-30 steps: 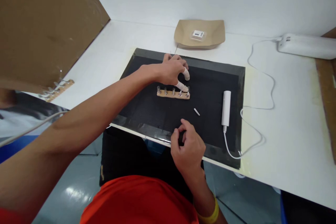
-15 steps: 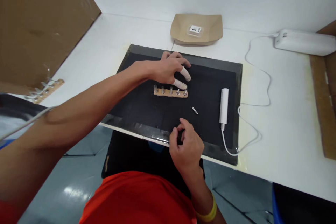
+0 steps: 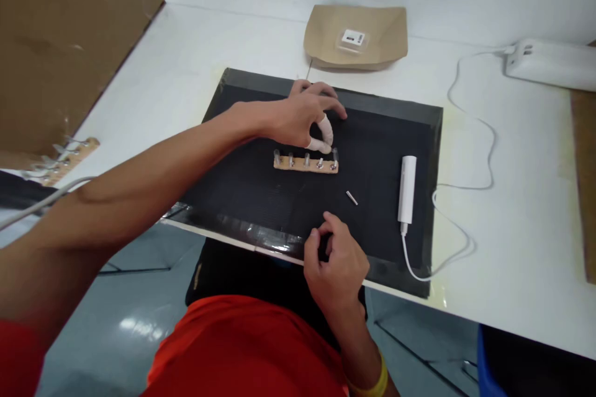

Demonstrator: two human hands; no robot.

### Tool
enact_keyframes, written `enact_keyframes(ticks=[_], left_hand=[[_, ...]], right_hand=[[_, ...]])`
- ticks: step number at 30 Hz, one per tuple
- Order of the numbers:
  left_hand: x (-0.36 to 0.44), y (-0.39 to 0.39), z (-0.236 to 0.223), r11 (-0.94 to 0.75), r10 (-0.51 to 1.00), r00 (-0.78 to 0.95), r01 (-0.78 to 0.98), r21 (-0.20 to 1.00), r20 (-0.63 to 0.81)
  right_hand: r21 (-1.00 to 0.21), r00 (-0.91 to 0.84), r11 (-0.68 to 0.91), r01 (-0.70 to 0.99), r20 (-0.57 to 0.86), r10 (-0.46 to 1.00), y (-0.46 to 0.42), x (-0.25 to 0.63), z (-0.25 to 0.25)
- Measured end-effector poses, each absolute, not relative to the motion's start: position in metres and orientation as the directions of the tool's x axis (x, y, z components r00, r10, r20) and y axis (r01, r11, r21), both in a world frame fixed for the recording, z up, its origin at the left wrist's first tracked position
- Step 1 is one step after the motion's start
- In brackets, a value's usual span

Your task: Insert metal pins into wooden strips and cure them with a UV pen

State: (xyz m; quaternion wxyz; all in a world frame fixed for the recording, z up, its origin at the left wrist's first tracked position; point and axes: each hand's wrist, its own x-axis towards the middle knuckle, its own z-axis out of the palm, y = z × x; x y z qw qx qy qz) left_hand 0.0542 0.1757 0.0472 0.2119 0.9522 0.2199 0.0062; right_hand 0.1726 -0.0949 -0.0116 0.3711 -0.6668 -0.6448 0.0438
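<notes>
A small wooden strip (image 3: 306,164) with several upright metal screws lies on the black mat (image 3: 382,136). My left hand (image 3: 302,118) reaches over it, its taped thumb and forefinger pinched together at a screw near the strip's right end. My right hand (image 3: 334,263) rests at the mat's near edge, fingers curled loosely with thumb and forefinger close; whether it holds anything is hidden. A small metal pin (image 3: 352,198) lies loose on the mat between the strip and my right hand.
A white stick-shaped tool (image 3: 407,188) with a white cable (image 3: 470,136) lies on the mat's right side. A tan paper tray (image 3: 356,43) holding a small packet sits behind the mat. A white power strip (image 3: 552,62) lies far right; a second screw strip (image 3: 60,161) lies far left.
My left thumb and forefinger have closed into a tighter pinch over the strip's right end. The view has shifted slightly. My right hand has stayed put.
</notes>
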Motion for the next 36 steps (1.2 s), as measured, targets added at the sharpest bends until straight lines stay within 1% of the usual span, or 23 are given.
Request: enact_keyframes(ticks=[3, 7, 10, 14, 16, 20, 22, 25, 27, 31, 36], left_hand=[[0.044, 0.179, 0.047, -0.804, 0.492, 0.87, 0.468, 0.367, -0.032], [0.03, 0.182, 0.046, -0.801, 0.581, 0.808, 0.546, 0.244, 0.098], [0.021, 0.177, 0.043, -0.807, 0.584, 0.803, 0.558, 0.195, 0.122], [0.006, 0.163, 0.04, -0.828, 0.55, 0.833, 0.535, 0.166, 0.057], [-0.002, 0.157, 0.043, -0.817, 0.567, 0.822, 0.552, 0.169, 0.058], [-0.01, 0.159, 0.053, -0.776, 0.619, 0.781, 0.593, 0.216, 0.082], [-0.008, 0.168, 0.056, -0.765, 0.624, 0.78, 0.6, 0.234, 0.038], [0.003, 0.187, 0.058, -0.766, 0.599, 0.797, 0.598, 0.238, -0.077], [0.013, 0.199, 0.059, -0.778, 0.571, 0.808, 0.589, 0.216, -0.146], [0.03, 0.211, 0.064, -0.796, 0.543, 0.796, 0.589, 0.136, -0.268], [0.039, 0.209, 0.07, -0.79, 0.547, 0.788, 0.598, 0.138, -0.284]], right_hand=[[-0.55, 0.153, 0.114, 0.827, 0.416, 0.896, -0.095, 0.173, -0.011], [-0.547, 0.137, 0.125, 0.828, 0.413, 0.9, -0.094, 0.174, -0.011], [-0.54, 0.14, 0.118, 0.834, 0.413, 0.9, -0.094, 0.174, -0.011], [-0.531, 0.13, 0.127, 0.838, 0.42, 0.898, -0.095, 0.174, -0.011], [-0.528, 0.122, 0.135, 0.838, 0.423, 0.898, -0.096, 0.174, -0.012], [-0.515, 0.112, 0.14, 0.846, 0.428, 0.897, -0.096, 0.175, -0.012], [-0.512, 0.114, 0.136, 0.848, 0.427, 0.897, -0.097, 0.175, -0.012], [-0.509, 0.125, 0.126, 0.851, 0.43, 0.894, -0.096, 0.174, -0.012], [-0.506, 0.133, 0.121, 0.854, 0.438, 0.889, -0.096, 0.174, -0.012], [-0.509, 0.141, 0.116, 0.853, 0.44, 0.887, -0.096, 0.173, -0.014], [-0.501, 0.135, 0.119, 0.857, 0.443, 0.886, -0.096, 0.173, -0.014]])
